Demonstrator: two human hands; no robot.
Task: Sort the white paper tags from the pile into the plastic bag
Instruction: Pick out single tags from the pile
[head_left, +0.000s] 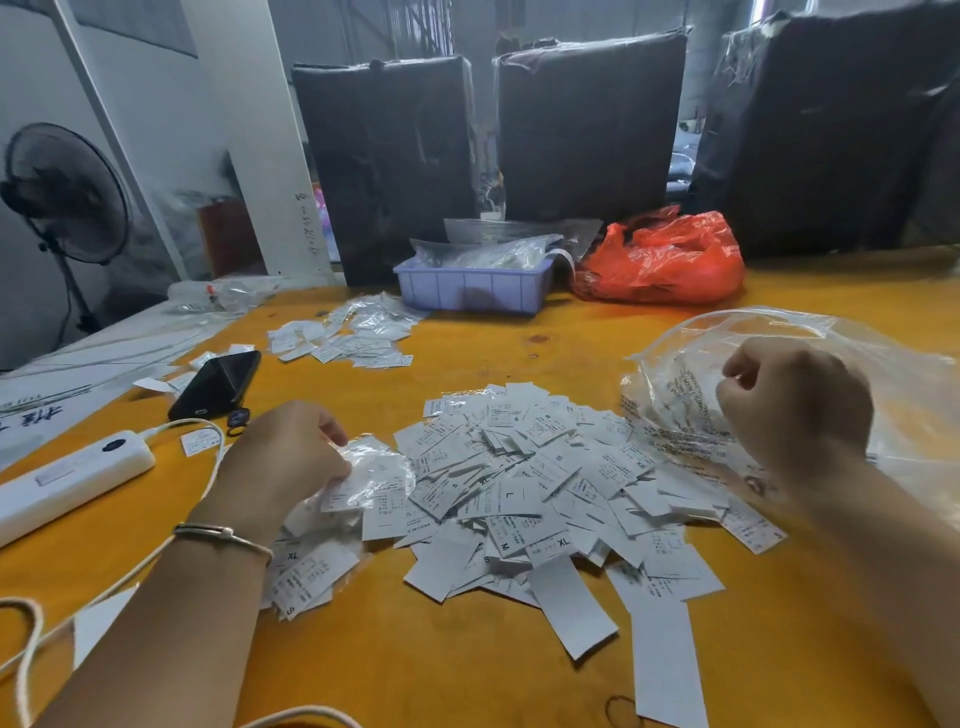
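Head view: left hand (291, 457) pinches a small clear packet beside the tag pile (540, 488); right hand (789, 410) grips the plastic bag (883, 374) just right.

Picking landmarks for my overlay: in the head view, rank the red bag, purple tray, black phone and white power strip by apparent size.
1. red bag
2. purple tray and white power strip: look alike, and the strip is nearer the camera, so unranked
3. black phone
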